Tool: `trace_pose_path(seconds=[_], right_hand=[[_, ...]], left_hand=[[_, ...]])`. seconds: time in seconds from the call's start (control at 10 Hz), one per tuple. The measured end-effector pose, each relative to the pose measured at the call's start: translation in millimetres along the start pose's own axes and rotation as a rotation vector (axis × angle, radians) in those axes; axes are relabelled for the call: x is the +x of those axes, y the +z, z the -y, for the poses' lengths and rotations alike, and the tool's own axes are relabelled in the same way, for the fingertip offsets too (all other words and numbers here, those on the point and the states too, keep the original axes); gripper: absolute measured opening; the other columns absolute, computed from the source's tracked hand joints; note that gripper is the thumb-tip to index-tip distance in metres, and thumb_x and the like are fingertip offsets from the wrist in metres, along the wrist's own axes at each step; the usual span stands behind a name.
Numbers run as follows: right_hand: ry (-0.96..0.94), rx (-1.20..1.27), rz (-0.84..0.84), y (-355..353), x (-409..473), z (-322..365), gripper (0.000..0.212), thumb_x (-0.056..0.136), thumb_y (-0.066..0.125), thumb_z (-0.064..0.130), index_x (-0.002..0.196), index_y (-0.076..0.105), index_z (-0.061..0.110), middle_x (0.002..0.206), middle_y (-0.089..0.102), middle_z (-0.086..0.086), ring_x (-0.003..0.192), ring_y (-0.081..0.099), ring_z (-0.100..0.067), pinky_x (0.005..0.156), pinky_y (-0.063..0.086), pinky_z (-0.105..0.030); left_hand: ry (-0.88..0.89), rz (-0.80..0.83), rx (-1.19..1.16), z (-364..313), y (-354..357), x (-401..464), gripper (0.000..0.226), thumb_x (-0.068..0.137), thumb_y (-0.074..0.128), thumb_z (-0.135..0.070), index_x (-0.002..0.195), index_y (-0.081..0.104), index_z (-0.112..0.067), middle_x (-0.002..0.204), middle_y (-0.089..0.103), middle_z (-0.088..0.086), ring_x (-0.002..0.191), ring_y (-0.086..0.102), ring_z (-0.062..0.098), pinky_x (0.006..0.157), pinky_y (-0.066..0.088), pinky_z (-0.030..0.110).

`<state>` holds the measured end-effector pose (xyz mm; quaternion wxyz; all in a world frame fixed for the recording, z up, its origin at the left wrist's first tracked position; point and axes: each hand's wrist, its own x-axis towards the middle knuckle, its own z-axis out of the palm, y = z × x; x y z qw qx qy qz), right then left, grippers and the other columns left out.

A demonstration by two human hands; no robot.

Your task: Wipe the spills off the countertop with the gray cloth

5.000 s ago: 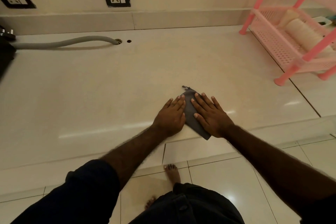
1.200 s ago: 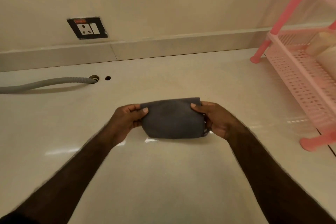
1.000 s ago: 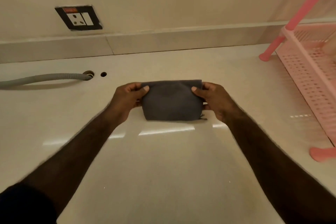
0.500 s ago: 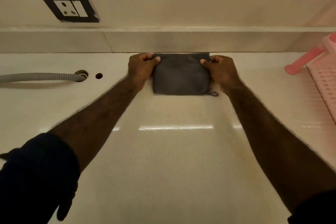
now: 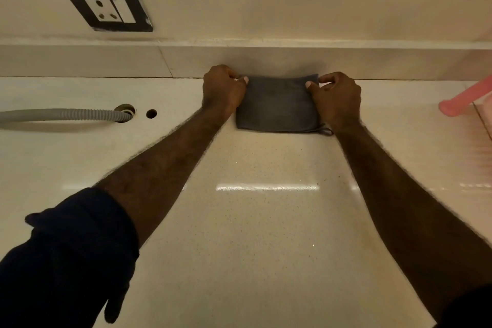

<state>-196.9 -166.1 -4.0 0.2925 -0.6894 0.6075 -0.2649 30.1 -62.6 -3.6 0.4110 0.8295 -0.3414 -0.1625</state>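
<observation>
We pinch the folded gray cloth [image 5: 277, 104] at its far corners, left hand [image 5: 222, 92] and right hand [image 5: 335, 98] closed on the fabric, which lies flat on the countertop [image 5: 253, 234] with its far edge at the backsplash [image 5: 386, 64]. No spills show, so progress is hard to judge. Open counter runs toward us; a hose [image 5: 64, 114] lies left, a pink rack foot [image 5: 455, 106] right.

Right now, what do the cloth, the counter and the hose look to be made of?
Cloth: soft matte fabric, probably microfibre; folded, no shine.
Counter: glossy speckled stone or tile; it mirrors a light strip.
Hose: ribbed grey tube, likely flexible plastic.
</observation>
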Motion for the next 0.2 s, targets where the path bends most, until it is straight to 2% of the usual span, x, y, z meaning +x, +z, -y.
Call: trace_pose_path(seconds=[0.1, 0.2], right_hand=[[-0.119, -0.107, -0.070, -2.7, -14.0, -3.1, 0.044, 0.101, 0.071, 0.049, 0.130, 0.069, 0.016, 0.116, 0.077, -0.006, 0.109, 0.069, -0.024, 0.097, 0.053, -0.037], [-0.360, -0.256, -0.153, -10.0, -43.3, -9.9, 0.038, 0.109, 0.053, 0.039, 0.121, 0.071, 0.007, 0.114, 0.075, -0.017, 0.107, 0.068, -0.039, 0.095, 0.054, -0.051]], left_hand=[[0.028, -0.004, 0.003, 3.3, -12.0, -10.1, 0.020, 0.091, 0.076, -0.032, 0.093, 0.075, -0.012, 0.084, 0.070, -0.004, 0.082, 0.068, 0.014, 0.075, 0.053, 0.024], [0.086, -0.026, 0.069, 4.2, -36.0, -42.6, 0.029, 0.094, 0.071, -0.038, 0.104, 0.076, -0.012, 0.096, 0.076, 0.001, 0.094, 0.071, 0.017, 0.083, 0.052, 0.026]])
